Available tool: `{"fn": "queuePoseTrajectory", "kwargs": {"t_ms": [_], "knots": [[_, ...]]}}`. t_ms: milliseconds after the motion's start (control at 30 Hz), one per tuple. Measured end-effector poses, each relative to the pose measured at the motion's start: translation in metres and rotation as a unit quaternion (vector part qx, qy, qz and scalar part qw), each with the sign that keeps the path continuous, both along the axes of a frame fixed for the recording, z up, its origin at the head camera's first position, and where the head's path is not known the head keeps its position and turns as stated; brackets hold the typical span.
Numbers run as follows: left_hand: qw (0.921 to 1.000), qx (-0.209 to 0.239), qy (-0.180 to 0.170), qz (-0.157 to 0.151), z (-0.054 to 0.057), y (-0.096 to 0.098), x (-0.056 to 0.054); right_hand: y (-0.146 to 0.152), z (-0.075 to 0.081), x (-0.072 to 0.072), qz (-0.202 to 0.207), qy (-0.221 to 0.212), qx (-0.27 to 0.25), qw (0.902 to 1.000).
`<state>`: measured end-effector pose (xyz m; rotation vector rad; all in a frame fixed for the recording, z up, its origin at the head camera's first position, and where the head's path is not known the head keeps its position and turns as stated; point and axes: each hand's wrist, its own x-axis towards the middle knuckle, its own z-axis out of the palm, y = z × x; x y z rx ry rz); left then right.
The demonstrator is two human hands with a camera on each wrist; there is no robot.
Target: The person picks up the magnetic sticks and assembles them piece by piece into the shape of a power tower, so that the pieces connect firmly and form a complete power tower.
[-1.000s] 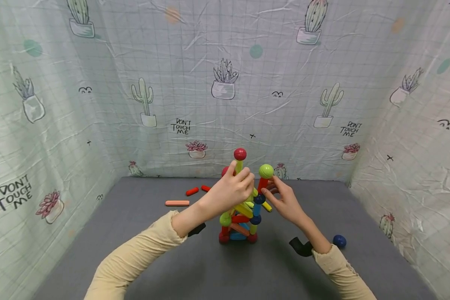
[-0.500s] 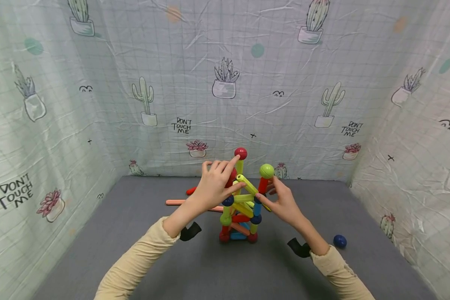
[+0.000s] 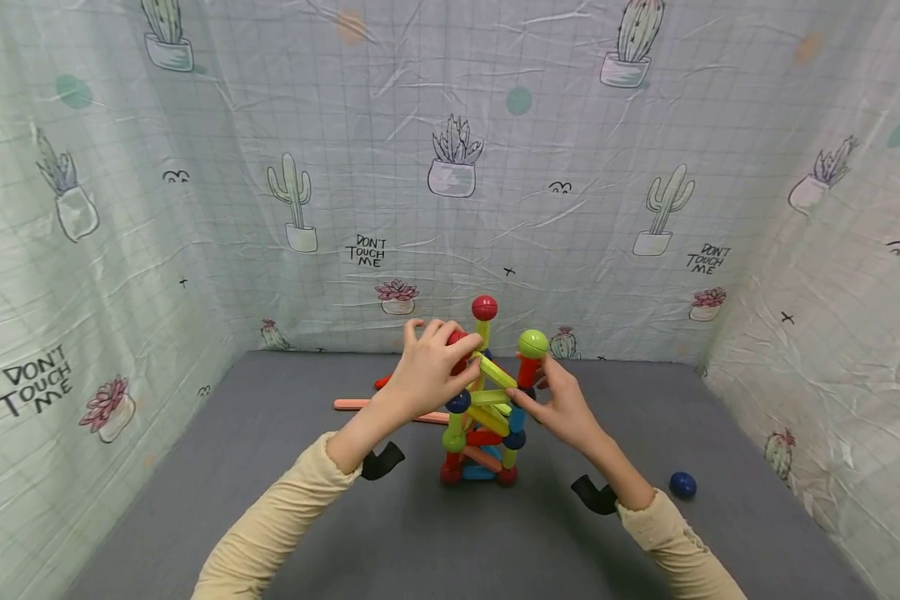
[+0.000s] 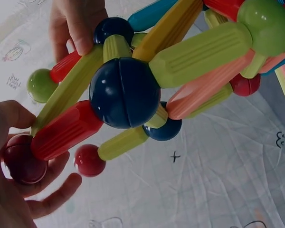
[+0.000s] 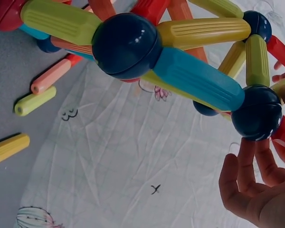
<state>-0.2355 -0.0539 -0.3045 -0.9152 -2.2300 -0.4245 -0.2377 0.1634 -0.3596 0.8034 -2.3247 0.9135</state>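
Observation:
A tower of magnetic sticks and balls stands on the grey table. My left hand (image 3: 429,371) grips a red ball (image 4: 24,164) at the tower's upper left, its thumb at the end of a slanting yellow-green stick (image 3: 497,372). That stick runs across to a dark blue ball (image 5: 256,111) on the right. There my right hand (image 3: 567,407) pinches the joint, thumb near the stick's end and fingers against the ball. Above it, a red stick (image 3: 527,372) carries a green ball (image 3: 532,343). Another red ball (image 3: 484,307) tops a rear stick.
A loose dark blue ball (image 3: 683,485) lies to the right on the table (image 3: 435,550). Left of the tower lies a salmon stick (image 3: 351,404). More loose sticks, among them a yellow stick (image 5: 9,148), lie near the tower. A printed curtain (image 3: 315,108) encloses the table.
My left hand has moved left and down from over the tower, and its index finger has come off the top red ball onto the lower one. The slanting stick has come into view.

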Motion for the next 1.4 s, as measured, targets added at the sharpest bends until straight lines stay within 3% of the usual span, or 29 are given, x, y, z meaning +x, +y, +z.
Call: {"fn": "queuePoseTrajectory", "kwargs": {"t_ms": [133, 267, 433, 567, 700, 900, 1000, 1100, 1267, 1400], "knots": [[0.9998, -0.018, 0.002, 0.000, 0.001, -0.001, -0.001, 0.003, -0.001, 0.002, 0.009, 0.004, -0.007, 0.9999], [0.9993, 0.011, -0.034, 0.006, -0.006, -0.005, -0.001, 0.008, -0.004, 0.003, 0.017, 0.012, -0.019, 0.9996], [0.9881, 0.103, -0.114, 0.005, -0.031, -0.013, 0.002, 0.011, -0.006, 0.002, 0.030, 0.020, -0.022, 0.9991], [0.9815, 0.107, -0.158, 0.014, -0.055, -0.016, 0.004, 0.012, -0.006, 0.001, 0.046, 0.029, -0.017, 0.9984], [0.9805, 0.113, -0.160, 0.018, -0.067, -0.015, 0.005, 0.013, -0.006, 0.001, 0.055, 0.026, -0.015, 0.9980], [0.9758, 0.147, -0.157, 0.039, -0.068, -0.017, 0.005, 0.014, -0.005, 0.007, 0.048, -0.062, -0.026, 0.9966], [0.9731, 0.156, -0.162, 0.049, -0.068, -0.024, 0.003, 0.012, 0.000, 0.016, 0.065, -0.096, -0.042, 0.9923], [0.9698, 0.168, -0.171, 0.045, -0.066, -0.032, -0.004, 0.007, 0.004, 0.023, 0.104, -0.085, -0.052, 0.9895], [0.9622, 0.180, -0.204, 0.001, -0.064, -0.044, -0.024, -0.002, -0.010, 0.019, 0.165, -0.054, -0.043, 0.9838], [0.9488, 0.184, -0.255, -0.032, -0.064, -0.049, -0.041, -0.012, -0.021, 0.018, 0.204, -0.064, -0.030, 0.9765]]}}
